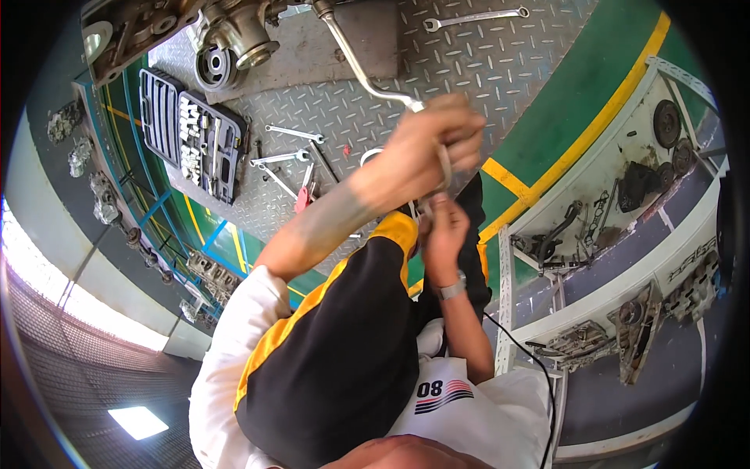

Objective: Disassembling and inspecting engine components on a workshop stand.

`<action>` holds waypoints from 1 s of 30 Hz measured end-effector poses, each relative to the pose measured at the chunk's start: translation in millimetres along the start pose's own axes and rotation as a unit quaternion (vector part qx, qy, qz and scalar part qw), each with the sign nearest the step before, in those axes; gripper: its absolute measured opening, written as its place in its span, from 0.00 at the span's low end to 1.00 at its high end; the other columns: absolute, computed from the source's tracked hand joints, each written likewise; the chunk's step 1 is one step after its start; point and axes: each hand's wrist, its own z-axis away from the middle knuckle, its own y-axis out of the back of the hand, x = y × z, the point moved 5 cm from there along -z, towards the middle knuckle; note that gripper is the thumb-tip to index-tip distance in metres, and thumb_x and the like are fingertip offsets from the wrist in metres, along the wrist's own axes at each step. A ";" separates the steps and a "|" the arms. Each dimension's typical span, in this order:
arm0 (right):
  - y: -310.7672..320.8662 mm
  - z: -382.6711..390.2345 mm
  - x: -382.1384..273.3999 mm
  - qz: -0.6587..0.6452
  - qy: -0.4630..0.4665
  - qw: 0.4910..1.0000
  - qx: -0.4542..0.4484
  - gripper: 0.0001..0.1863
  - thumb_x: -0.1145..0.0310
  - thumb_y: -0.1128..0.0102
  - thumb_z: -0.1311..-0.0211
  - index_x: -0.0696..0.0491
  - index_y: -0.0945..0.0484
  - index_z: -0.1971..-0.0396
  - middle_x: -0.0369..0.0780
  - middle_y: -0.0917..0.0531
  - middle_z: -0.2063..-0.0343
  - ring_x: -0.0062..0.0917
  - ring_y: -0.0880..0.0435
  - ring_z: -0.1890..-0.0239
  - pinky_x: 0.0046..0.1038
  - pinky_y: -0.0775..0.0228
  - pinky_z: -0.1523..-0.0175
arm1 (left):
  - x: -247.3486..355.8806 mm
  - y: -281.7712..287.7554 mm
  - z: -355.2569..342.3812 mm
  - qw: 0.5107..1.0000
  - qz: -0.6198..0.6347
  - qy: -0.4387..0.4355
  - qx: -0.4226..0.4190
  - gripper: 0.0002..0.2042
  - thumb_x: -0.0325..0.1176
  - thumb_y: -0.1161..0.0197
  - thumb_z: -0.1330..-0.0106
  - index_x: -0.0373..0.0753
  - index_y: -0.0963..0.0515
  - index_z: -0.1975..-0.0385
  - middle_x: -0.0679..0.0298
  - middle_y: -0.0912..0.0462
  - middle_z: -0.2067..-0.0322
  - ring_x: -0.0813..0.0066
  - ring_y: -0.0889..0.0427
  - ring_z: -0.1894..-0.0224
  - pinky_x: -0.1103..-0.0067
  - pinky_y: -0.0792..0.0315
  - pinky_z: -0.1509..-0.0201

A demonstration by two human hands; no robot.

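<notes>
My left hand (437,141), blurred, has its fingers curled around a metal tool (444,168) beside the lower end of a long bent bar (351,59), which reaches up to an engine part (234,35). Just below it, my right hand (444,230) has pinched fingers at the lower part of that metal piece; exactly what it grips is unclear. Several combination wrenches (291,155) and a red-handled tool (303,199) lie on the tread-plate bench (469,66) to the left of my hands. Another wrench (475,19) lies at the top.
An open socket case (211,148) and a pulley (215,69) sit on the bench's left. A white rack (504,305) with metal parts runs along the right, beyond yellow floor lines (594,109). More engine parts (211,277) stand at far left. My raised knee (328,344) is below my hands.
</notes>
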 end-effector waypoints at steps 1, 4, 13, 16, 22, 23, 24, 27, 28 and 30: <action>6.9 -6.2 -29.1 -0.026 -0.075 0.997 -0.024 0.16 0.60 0.49 0.27 0.52 0.29 0.76 0.29 0.33 0.88 0.10 0.42 0.90 0.18 0.53 0.85 | 7.1 -24.8 17.9 0.993 0.047 -0.007 -0.108 0.12 0.27 0.48 0.31 0.47 0.34 0.78 0.75 0.44 0.86 0.83 0.43 0.84 0.81 0.47 0.78; -2.3 4.1 -54.0 0.061 0.038 0.995 -0.070 0.13 0.64 0.48 0.28 0.55 0.25 0.72 0.28 0.29 0.85 0.08 0.36 0.85 0.16 0.48 0.80 | 7.9 96.6 28.5 0.994 0.067 -0.045 -0.078 0.14 0.28 0.49 0.30 0.47 0.37 0.81 0.77 0.45 0.86 0.84 0.45 0.86 0.82 0.49 0.80; 0.5 3.8 -65.7 0.039 0.067 0.996 -0.035 0.09 0.71 0.47 0.31 0.57 0.28 0.72 0.30 0.26 0.84 0.09 0.32 0.85 0.15 0.45 0.80 | 13.8 94.3 50.2 0.951 0.115 -0.094 -0.271 0.13 0.37 0.35 0.36 0.43 0.30 0.78 0.72 0.34 0.81 0.81 0.32 0.77 0.84 0.37 0.75; -2.9 12.2 -53.5 0.046 0.075 0.994 -0.061 0.08 0.72 0.47 0.31 0.56 0.28 0.72 0.29 0.28 0.85 0.08 0.35 0.85 0.14 0.46 0.79 | -18.7 103.3 -34.6 0.986 -0.034 -0.017 0.162 0.06 0.28 0.40 0.34 0.35 0.21 0.61 0.68 0.28 0.76 0.76 0.29 0.76 0.79 0.29 0.68; 9.6 11.5 -85.4 0.022 0.086 0.996 -0.003 0.11 0.64 0.51 0.29 0.54 0.30 0.71 0.32 0.27 0.84 0.12 0.32 0.86 0.16 0.47 0.83 | 6.7 30.5 50.5 0.903 0.085 -0.080 -0.413 0.15 0.35 0.35 0.37 0.46 0.35 0.80 0.74 0.38 0.83 0.87 0.34 0.80 0.85 0.43 0.75; 4.4 12.0 -79.1 0.033 0.061 0.997 -0.045 0.10 0.66 0.49 0.30 0.54 0.30 0.71 0.32 0.27 0.85 0.12 0.32 0.86 0.16 0.48 0.83 | -2.7 86.0 42.1 0.954 0.143 -0.075 -0.251 0.12 0.29 0.39 0.36 0.46 0.34 0.79 0.73 0.35 0.82 0.84 0.32 0.79 0.85 0.39 0.74; -0.8 13.4 -68.0 0.032 0.037 0.997 -0.056 0.08 0.68 0.49 0.30 0.54 0.30 0.71 0.31 0.27 0.85 0.12 0.32 0.85 0.16 0.47 0.83 | -11.7 95.3 10.7 0.993 0.103 -0.049 -0.038 0.10 0.26 0.40 0.36 0.45 0.32 0.77 0.72 0.33 0.81 0.82 0.31 0.78 0.84 0.37 0.74; -10.8 17.6 -37.7 0.060 0.091 0.992 -0.067 0.06 0.73 0.50 0.31 0.54 0.29 0.71 0.30 0.30 0.84 0.12 0.34 0.84 0.18 0.44 0.79 | -7.6 68.9 -53.3 0.959 -0.226 -0.155 0.072 0.08 0.26 0.38 0.37 0.40 0.24 0.59 0.70 0.28 0.77 0.80 0.29 0.75 0.81 0.34 0.71; -2.1 13.7 -40.7 0.079 0.109 0.990 -0.046 0.06 0.72 0.50 0.31 0.54 0.29 0.71 0.30 0.31 0.84 0.13 0.34 0.84 0.18 0.44 0.79 | -4.1 13.3 -34.0 0.990 -0.112 -0.074 0.038 0.06 0.26 0.38 0.37 0.41 0.25 0.61 0.70 0.29 0.78 0.80 0.28 0.75 0.81 0.35 0.72; 15.8 10.5 -63.3 0.079 0.143 0.986 -0.017 0.07 0.70 0.52 0.30 0.54 0.30 0.70 0.32 0.31 0.84 0.13 0.34 0.85 0.18 0.44 0.80 | 0.7 -44.6 23.1 0.990 0.078 -0.014 -0.119 0.05 0.27 0.39 0.37 0.42 0.29 0.67 0.71 0.31 0.82 0.83 0.28 0.76 0.83 0.37 0.73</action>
